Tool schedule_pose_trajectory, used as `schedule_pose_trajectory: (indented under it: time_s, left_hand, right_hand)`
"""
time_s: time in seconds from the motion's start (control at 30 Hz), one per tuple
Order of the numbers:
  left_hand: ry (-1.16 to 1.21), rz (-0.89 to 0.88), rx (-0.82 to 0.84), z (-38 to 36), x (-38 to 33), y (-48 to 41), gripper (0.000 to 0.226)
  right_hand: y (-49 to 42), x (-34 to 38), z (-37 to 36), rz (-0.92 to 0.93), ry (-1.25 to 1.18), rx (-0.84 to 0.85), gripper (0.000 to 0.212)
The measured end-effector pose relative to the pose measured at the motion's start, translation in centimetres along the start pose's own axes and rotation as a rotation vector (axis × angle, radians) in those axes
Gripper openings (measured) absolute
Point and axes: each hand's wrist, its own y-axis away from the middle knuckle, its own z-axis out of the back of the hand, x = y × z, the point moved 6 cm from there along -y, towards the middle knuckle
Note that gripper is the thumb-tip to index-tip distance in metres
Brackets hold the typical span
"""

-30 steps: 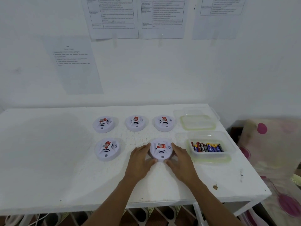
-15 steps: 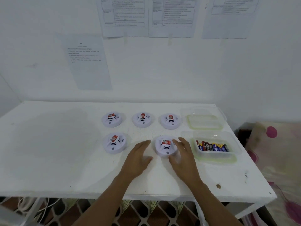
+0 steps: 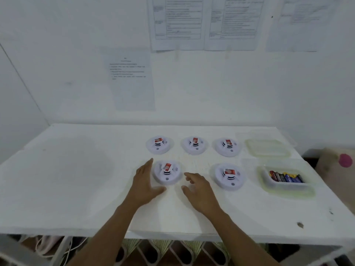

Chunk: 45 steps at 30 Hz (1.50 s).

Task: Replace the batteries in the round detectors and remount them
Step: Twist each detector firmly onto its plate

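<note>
Several round white detectors with red labels lie on the white table (image 3: 76, 179): three in a back row and two in front. My left hand (image 3: 147, 182) is open at the left side of the front left detector (image 3: 167, 172). My right hand (image 3: 199, 191) is open just right of that detector, fingers loosely spread, holding nothing. The front right detector (image 3: 228, 175) lies free to the right of my right hand. A clear tub of batteries (image 3: 286, 177) stands at the right.
An empty clear tub (image 3: 268, 147) sits behind the battery tub near the wall. Paper sheets hang on the white wall. A spotted fabric item (image 3: 338, 166) lies beyond the table's right edge. The table's left half is bare white surface.
Both hands let go of the front right detector and moved left; they now flank the front left detector. The view shifted left.
</note>
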Motion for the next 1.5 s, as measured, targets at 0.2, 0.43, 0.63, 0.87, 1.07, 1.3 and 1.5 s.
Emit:
schedule_pose_trajectory:
  time_s: [0.2,0.43,0.63,0.87,1.07,1.3,1.5]
  left_hand:
    - [0.103,-0.058,0.104,-0.4,1.0,-2.2,0.107]
    - [0.438,-0.173,0.046,0.9,0.6,-1.6,0.061]
    - [0.538,-0.113,0.091,1.1,0.9,-1.3,0.071]
    - [0.638,-0.063,0.099,0.8,1.0,-1.3,0.056]
    - [0.597,-0.086,0.094,0.6,1.0,-1.0,0.055]
    - [0.561,-0.089,0.072,0.7,0.7,-0.8,0.053]
    - [0.540,-0.094,0.068,0.6,0.8,-0.8,0.055]
  right_hand:
    - [-2.1,1.8,-2.7,-0.240,0.339,-0.062,0.048]
    - [-2.3,3.0,-3.4,-0.272,-0.170,-0.174,0.053]
    - [-3.1,2.7,-3.0,-0.195,-0.336,-0.146,0.064]
    - [-2.7,2.4,-2.8,-0.151,-0.350,-0.084,0.064]
    - [-2.5,2.1,-3.3,-0.108,-0.342,-0.102,0.069]
    - [-2.6,2.2,-3.0,-0.067,-0.344,-0.102,0.071]
    - [-2.5,2.4,-2.9,-0.054,-0.334,-0.125,0.066]
